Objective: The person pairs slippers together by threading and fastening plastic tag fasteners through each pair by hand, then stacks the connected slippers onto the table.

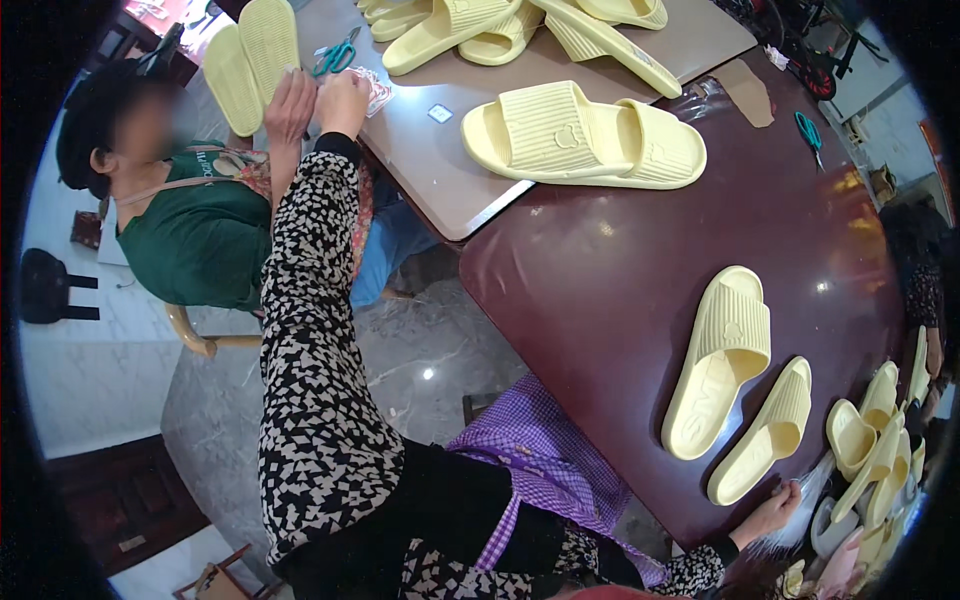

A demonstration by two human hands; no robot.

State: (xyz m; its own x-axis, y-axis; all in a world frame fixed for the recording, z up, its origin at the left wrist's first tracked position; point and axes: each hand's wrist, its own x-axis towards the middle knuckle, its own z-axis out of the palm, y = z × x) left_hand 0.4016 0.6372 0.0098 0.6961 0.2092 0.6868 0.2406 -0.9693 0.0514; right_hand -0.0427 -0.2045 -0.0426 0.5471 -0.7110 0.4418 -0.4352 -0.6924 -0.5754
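My left hand (pixel 342 101) reaches to the far left table edge, its fingers bent together beside a co-worker's hand (pixel 289 106). What it may pinch is hidden. Right by it lie a sheet of small red-and-white stickers (pixel 376 92) and teal-handled scissors (pixel 336 58). The co-worker's hand is at a pair of pale yellow slides (pixel 252 62), soles showing. My right hand (pixel 768 516), low at the right, has its fingers curled on a clear plastic bag (pixel 803 510). Close to it lie two yellow slides (pixel 718 370) (pixel 762 432), side by side.
A nested pair of yellow slides (pixel 585 137) lies across the joint of two tables (pixel 600 250). More slides (pixel 450 30) pile up at the back, others (pixel 875 450) at the right. Scissors (pixel 809 138) lie far right. The seated co-worker (pixel 190 230) is at my left.
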